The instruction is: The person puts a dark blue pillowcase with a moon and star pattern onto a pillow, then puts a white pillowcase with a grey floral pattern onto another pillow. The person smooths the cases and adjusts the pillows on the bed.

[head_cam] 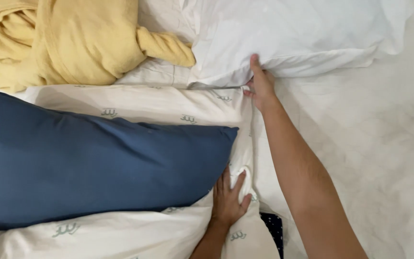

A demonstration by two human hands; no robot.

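Right hand (260,85) at upper centre of frame, arm stretched far out, fingers pinched shut on lower edge of white pillow (293,33). Pillow lies up and right of hand, long axis running left-right across top of frame.

Left hand (228,199) at lower centre, much nearer body, fingers splayed flat, pressing patterned white duvet (135,103), gripping nothing. Blue pillow (87,165) just left of it, corner touching fingertips' side.

Yellow blanket (68,38) bunched upper left. White bed sheet (374,144) fills right side.
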